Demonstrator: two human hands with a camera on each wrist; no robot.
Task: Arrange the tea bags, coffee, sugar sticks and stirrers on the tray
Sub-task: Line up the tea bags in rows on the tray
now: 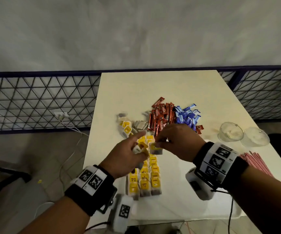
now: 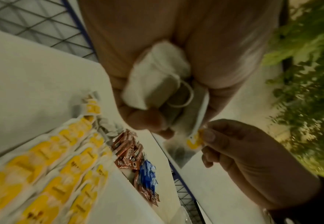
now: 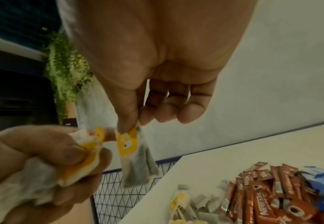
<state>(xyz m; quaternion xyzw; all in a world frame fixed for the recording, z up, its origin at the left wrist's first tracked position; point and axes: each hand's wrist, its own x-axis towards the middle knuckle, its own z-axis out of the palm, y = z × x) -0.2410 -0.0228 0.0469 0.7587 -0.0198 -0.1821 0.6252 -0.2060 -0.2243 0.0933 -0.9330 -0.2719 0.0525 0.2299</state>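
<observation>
My left hand (image 1: pixel 137 150) grips a bunch of tea bags (image 2: pixel 153 78) above the white tray (image 1: pixel 178 210). Just to its right, my right hand (image 1: pixel 160 143) pinches one tea bag (image 3: pixel 136 160) by its yellow tag, and the bag hangs free below the thumb. Under both hands, tea bags with yellow tags (image 1: pixel 144 178) lie in three neat rows. Farther back sit loose tea bags (image 1: pixel 127 127), a heap of red coffee sticks (image 1: pixel 160 115) and blue sugar sticks (image 1: pixel 187 115). Pink stirrers (image 1: pixel 256 162) lie to the right, partly hidden by my right wrist.
Two clear glass bowls (image 1: pixel 231 134) (image 1: pixel 254 136) stand at the right of the white table (image 1: pixel 153 85). A dark mesh railing (image 1: pixel 35 98) runs behind it. A white cable (image 1: pixel 68 159) trails over the floor on the left.
</observation>
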